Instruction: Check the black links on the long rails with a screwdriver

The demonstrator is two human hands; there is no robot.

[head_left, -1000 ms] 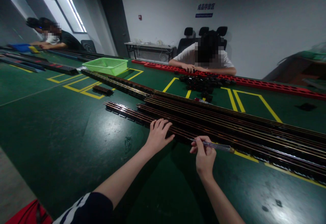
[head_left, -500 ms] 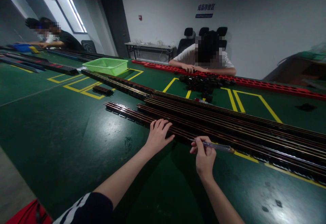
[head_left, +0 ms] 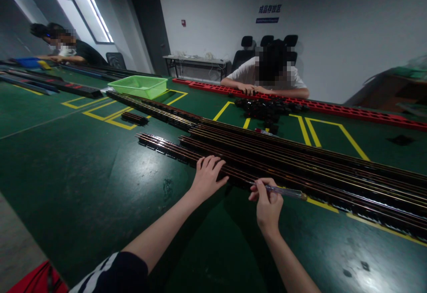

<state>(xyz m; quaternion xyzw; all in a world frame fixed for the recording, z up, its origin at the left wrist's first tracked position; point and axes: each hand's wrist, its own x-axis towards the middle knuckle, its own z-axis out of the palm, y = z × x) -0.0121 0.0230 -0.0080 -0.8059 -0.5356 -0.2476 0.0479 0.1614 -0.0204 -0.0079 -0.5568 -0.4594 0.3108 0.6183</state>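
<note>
My left hand [head_left: 207,178] lies with spread fingers on the nearest long black strip [head_left: 167,146], which has copper-coloured lines along it. A little to the right, my right hand [head_left: 268,202] grips a screwdriver [head_left: 288,192] with a clear handle. Its thin shaft points left, and the tip is at the same strip; whether it touches is too small to tell. Behind both hands, several similar black strips [head_left: 300,165] with copper and golden lines lie side by side, running off to the right.
A light green basket [head_left: 138,89] stands beyond the strips' far left part. Small black parts [head_left: 263,111] are heaped before a red slotted rail [head_left: 333,107], where a person [head_left: 238,82] leans on folded arms. A short dark bundle [head_left: 134,118] lies left. Two people sit far left.
Both my hands, the screwdriver and the strips stay in place. Only the people at the far left have shifted slightly.
</note>
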